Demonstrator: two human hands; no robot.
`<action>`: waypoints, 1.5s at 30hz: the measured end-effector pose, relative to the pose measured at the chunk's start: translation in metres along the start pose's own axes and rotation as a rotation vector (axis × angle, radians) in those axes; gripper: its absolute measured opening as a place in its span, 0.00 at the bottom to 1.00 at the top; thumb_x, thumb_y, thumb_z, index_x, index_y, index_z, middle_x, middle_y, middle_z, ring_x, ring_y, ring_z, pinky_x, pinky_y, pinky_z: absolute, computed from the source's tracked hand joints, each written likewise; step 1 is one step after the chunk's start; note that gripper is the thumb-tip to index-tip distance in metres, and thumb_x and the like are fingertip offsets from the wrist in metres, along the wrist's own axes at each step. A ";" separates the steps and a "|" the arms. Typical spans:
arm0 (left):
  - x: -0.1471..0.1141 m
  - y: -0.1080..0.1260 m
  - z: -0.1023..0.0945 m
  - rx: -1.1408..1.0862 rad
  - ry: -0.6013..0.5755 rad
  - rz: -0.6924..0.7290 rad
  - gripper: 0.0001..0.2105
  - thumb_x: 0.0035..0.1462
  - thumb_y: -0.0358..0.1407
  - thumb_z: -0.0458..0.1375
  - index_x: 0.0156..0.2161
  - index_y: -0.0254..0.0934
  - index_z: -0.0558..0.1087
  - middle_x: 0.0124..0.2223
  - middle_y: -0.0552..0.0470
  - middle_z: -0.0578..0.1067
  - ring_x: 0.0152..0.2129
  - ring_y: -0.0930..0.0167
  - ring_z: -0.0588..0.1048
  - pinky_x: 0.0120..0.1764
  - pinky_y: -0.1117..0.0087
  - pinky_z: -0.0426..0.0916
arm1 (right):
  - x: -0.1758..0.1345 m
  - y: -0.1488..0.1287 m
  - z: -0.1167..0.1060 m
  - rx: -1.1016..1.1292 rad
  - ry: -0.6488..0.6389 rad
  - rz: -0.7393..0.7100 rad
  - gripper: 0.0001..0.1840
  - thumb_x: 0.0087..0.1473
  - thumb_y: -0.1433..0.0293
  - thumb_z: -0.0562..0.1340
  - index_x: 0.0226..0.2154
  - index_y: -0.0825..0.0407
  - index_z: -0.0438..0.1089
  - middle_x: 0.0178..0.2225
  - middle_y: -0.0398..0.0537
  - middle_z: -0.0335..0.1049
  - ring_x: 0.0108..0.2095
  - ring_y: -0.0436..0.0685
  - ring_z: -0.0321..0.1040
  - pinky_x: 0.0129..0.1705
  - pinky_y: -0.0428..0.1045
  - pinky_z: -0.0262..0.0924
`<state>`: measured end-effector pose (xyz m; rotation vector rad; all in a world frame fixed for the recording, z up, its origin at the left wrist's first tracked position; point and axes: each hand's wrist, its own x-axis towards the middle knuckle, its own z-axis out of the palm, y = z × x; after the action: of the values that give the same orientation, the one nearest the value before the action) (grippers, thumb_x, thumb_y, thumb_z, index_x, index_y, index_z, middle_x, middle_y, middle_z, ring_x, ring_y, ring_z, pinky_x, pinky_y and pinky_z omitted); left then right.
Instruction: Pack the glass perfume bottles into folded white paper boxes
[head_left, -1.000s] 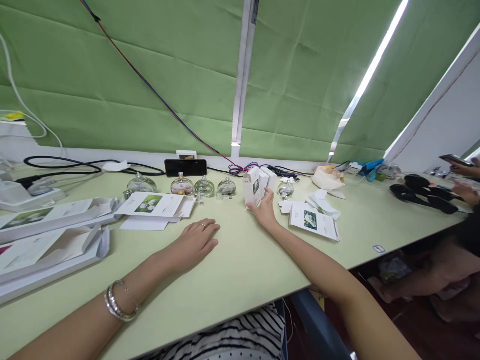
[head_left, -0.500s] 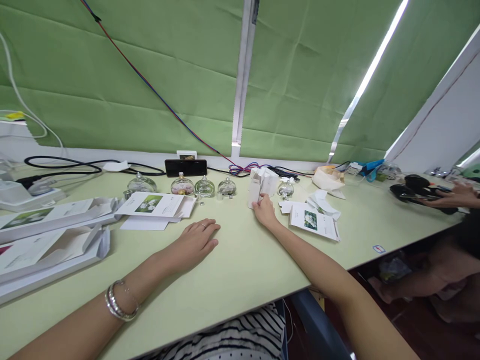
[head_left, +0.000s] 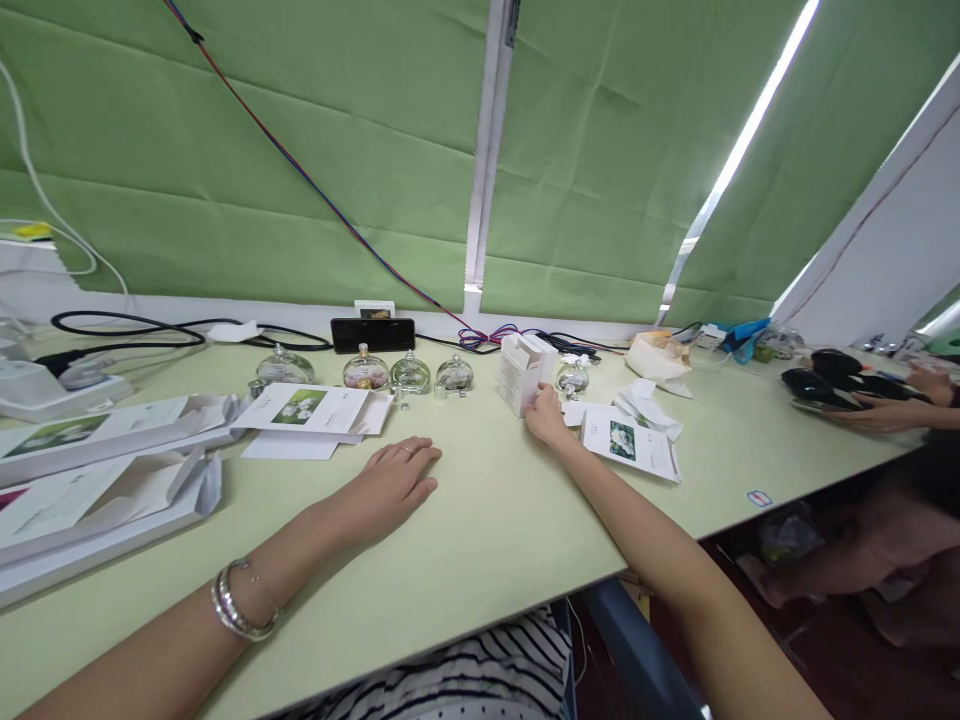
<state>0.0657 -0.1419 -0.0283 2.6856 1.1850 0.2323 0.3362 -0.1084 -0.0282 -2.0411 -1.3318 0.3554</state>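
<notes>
My left hand (head_left: 397, 478) lies flat on the table, fingers stretched out, a ring on one of them. It holds nothing. My right hand (head_left: 546, 414) has its curled fingers at the near right edge of a small white carton (head_left: 517, 378), which stands upright with its top flaps raised. Small print covers the carton's left face. Just right of it is a round glass perfume bottle (head_left: 573, 379). A flattened box with a flower picture (head_left: 628, 446) lies to the right of my right hand. Another flower-printed box (head_left: 307, 408) lies beyond my left hand.
Several round glass bottles (head_left: 410, 374) line the back, before a black phone (head_left: 373, 335) on its side. Opened cartons (head_left: 90, 505) lie at left, near cables (head_left: 150, 327). A crumpled bag (head_left: 657, 358) is at right. A co-worker's hands (head_left: 885, 412) hold black objects at far right.
The white carton has turned, so its printed face now shows. My right hand has shifted slightly right with its edge. My left hand has stayed put. The co-worker's hands have moved a little.
</notes>
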 end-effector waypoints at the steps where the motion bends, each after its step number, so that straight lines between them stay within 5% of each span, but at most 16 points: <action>1: 0.000 0.000 0.000 0.000 0.004 0.003 0.22 0.61 0.44 0.41 0.56 0.37 0.63 0.60 0.44 0.61 0.59 0.60 0.56 0.58 0.56 0.53 | 0.000 0.000 0.000 0.000 -0.003 0.001 0.31 0.51 0.75 0.52 0.58 0.64 0.49 0.57 0.67 0.51 0.59 0.69 0.48 0.56 0.61 0.48; 9: 0.000 0.002 -0.002 0.002 -0.024 -0.009 0.22 0.62 0.44 0.41 0.57 0.37 0.62 0.61 0.44 0.60 0.59 0.60 0.55 0.58 0.56 0.52 | -0.001 -0.001 0.003 0.021 0.040 -0.006 0.36 0.45 0.80 0.51 0.58 0.63 0.45 0.57 0.68 0.48 0.60 0.68 0.45 0.57 0.62 0.47; 12: -0.001 0.003 -0.003 -0.007 -0.022 -0.015 0.22 0.62 0.43 0.41 0.56 0.36 0.62 0.61 0.44 0.60 0.59 0.60 0.55 0.58 0.56 0.52 | -0.001 -0.001 0.005 0.091 0.155 -0.062 0.39 0.42 0.79 0.53 0.58 0.61 0.42 0.57 0.68 0.46 0.60 0.68 0.46 0.57 0.63 0.47; 15: -0.001 0.003 -0.003 -0.004 -0.024 -0.014 0.22 0.61 0.43 0.41 0.57 0.36 0.62 0.61 0.44 0.60 0.59 0.60 0.55 0.58 0.56 0.52 | -0.002 0.002 0.006 0.207 0.390 -0.255 0.40 0.42 0.75 0.55 0.57 0.59 0.40 0.55 0.67 0.45 0.57 0.67 0.47 0.56 0.64 0.47; 18: 0.000 0.002 -0.001 0.000 -0.010 -0.003 0.22 0.62 0.43 0.41 0.56 0.36 0.62 0.60 0.44 0.61 0.59 0.60 0.56 0.58 0.56 0.53 | -0.009 0.005 0.006 0.263 0.556 -0.595 0.36 0.45 0.72 0.55 0.56 0.55 0.41 0.53 0.63 0.47 0.56 0.66 0.48 0.56 0.65 0.47; 21: 0.001 0.000 0.002 0.006 0.024 0.019 0.21 0.61 0.43 0.41 0.55 0.37 0.63 0.59 0.44 0.63 0.58 0.61 0.57 0.57 0.57 0.53 | -0.014 -0.004 0.013 0.273 0.395 -0.949 0.27 0.49 0.73 0.53 0.53 0.53 0.48 0.47 0.58 0.55 0.49 0.61 0.57 0.51 0.61 0.56; 23: 0.001 -0.001 0.003 0.013 0.027 0.025 0.21 0.61 0.43 0.41 0.55 0.37 0.63 0.59 0.44 0.63 0.58 0.61 0.58 0.57 0.57 0.53 | -0.011 -0.020 0.023 0.261 0.192 -1.016 0.24 0.51 0.76 0.51 0.52 0.53 0.51 0.45 0.57 0.58 0.43 0.57 0.63 0.46 0.56 0.62; 29: 0.001 -0.003 0.003 0.006 0.021 0.012 0.21 0.61 0.43 0.41 0.55 0.39 0.63 0.60 0.45 0.62 0.58 0.61 0.58 0.56 0.56 0.54 | 0.043 -0.087 0.050 0.022 -0.032 -0.582 0.24 0.46 0.79 0.58 0.48 0.54 0.60 0.51 0.57 0.62 0.54 0.60 0.59 0.53 0.55 0.57; 33: 0.000 -0.003 0.005 -0.008 0.021 0.016 0.21 0.61 0.43 0.41 0.55 0.38 0.63 0.59 0.44 0.62 0.58 0.60 0.57 0.56 0.55 0.54 | 0.068 -0.100 0.055 -0.016 -0.102 -0.470 0.17 0.40 0.77 0.66 0.36 0.55 0.67 0.38 0.55 0.71 0.42 0.64 0.69 0.44 0.55 0.62; 37: 0.000 -0.003 0.008 -0.076 0.026 -0.016 0.23 0.60 0.44 0.43 0.57 0.37 0.59 0.60 0.43 0.61 0.59 0.59 0.57 0.58 0.54 0.52 | 0.060 -0.095 0.051 0.006 -0.017 -0.480 0.14 0.47 0.74 0.63 0.39 0.56 0.65 0.43 0.57 0.69 0.46 0.62 0.66 0.48 0.55 0.59; 41: 0.006 -0.002 0.007 -0.284 0.233 -0.182 0.37 0.58 0.47 0.47 0.64 0.34 0.36 0.64 0.35 0.50 0.59 0.56 0.56 0.56 0.54 0.55 | 0.035 -0.092 0.036 0.066 0.054 -0.594 0.14 0.53 0.71 0.59 0.44 0.56 0.62 0.47 0.56 0.65 0.50 0.58 0.61 0.52 0.52 0.53; 45: 0.010 0.000 -0.001 -0.409 0.445 -0.226 0.41 0.56 0.50 0.50 0.64 0.36 0.32 0.64 0.35 0.50 0.58 0.57 0.59 0.53 0.56 0.60 | 0.002 -0.081 0.025 0.202 -0.219 -0.867 0.12 0.53 0.67 0.60 0.40 0.55 0.64 0.40 0.50 0.68 0.40 0.54 0.65 0.43 0.49 0.59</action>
<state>0.0719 -0.1346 -0.0271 2.1821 1.3616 0.9587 0.2658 -0.0757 0.0070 -1.1260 -2.0612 0.2935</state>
